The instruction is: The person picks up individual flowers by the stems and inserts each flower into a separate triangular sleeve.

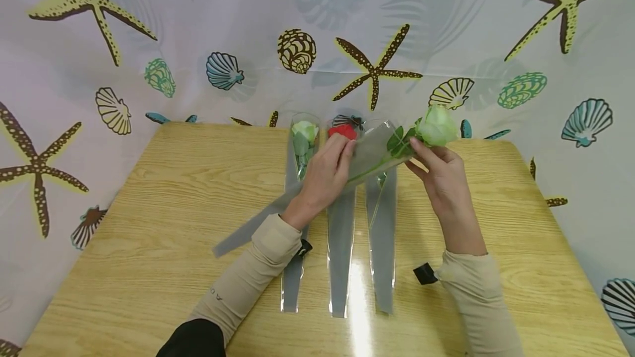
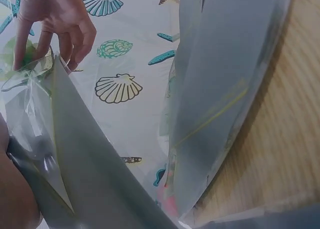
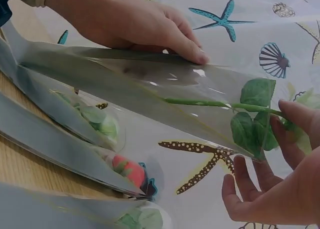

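My left hand (image 1: 324,172) grips a clear-and-grey flower sleeve (image 1: 369,150), which slants across the table with its narrow end at lower left. A pale green-white rose (image 1: 437,125) has its green stem (image 3: 200,103) inside the sleeve and its bloom outside the wide mouth. My right hand (image 1: 442,180) pinches the rose just below the bloom. Leaves (image 3: 257,94) sit at the sleeve's mouth in the right wrist view. In the left wrist view, the right hand's fingers (image 2: 77,39) reach to the mouth, and the bloom is mostly hidden.
Three sleeved flowers lie side by side beneath my hands: a pale rose (image 1: 305,130) at left, a red rose (image 1: 342,130) in the middle, and a sleeve (image 1: 382,258) at right, its top partly covered. A shell-print cloth (image 1: 258,26) hangs behind the wooden table (image 1: 173,180).
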A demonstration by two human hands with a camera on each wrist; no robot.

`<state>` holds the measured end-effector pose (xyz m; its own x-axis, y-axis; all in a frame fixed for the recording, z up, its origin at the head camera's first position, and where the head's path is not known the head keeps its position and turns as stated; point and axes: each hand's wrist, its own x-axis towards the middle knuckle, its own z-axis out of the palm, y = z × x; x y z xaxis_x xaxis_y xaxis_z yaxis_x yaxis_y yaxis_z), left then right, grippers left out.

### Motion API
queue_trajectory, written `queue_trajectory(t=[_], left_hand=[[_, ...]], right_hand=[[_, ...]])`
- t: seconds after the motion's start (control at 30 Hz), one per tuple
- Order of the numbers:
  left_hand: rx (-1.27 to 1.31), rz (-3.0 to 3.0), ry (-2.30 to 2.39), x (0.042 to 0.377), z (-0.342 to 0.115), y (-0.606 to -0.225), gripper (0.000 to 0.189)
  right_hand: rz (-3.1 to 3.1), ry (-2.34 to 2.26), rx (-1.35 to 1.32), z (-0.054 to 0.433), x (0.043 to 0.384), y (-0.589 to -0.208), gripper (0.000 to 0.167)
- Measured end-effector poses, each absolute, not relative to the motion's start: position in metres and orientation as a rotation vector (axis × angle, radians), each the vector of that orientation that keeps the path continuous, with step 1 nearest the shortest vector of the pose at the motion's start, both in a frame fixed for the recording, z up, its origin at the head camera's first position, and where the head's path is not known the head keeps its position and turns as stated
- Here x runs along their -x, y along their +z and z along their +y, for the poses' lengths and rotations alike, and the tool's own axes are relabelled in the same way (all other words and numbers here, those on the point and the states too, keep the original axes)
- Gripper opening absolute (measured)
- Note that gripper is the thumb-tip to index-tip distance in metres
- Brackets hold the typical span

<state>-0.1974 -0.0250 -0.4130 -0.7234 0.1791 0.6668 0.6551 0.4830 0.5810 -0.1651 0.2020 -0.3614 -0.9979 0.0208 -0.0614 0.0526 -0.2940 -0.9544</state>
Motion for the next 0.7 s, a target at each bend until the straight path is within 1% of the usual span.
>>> queue_trajectory(t=[0.1,0.27,0.6,0.7], left_hand=[[0.682,-2.186,-1.194,0.197,-0.026,-0.412,0.024],[0.684,-2.169,-1.199,0.197,-0.026,-0.412,0.024],[0.699,-2.193,-1.208,0.196,-0.024,-0.411,0.026],[0.688,-2.199,-1.197,0.196,-0.023,-0.412,0.026]], right_hand=[[1.825,-2.552,-0.053,0.206,0.165,-0.361,0.013],[1.79,-2.6,-0.014,0.207,0.166,-0.363,0.013],[1.849,-2.636,-0.108,0.193,0.169,-0.369,0.012],[1.847,-2.587,-0.1,0.189,0.168,-0.37,0.015]])
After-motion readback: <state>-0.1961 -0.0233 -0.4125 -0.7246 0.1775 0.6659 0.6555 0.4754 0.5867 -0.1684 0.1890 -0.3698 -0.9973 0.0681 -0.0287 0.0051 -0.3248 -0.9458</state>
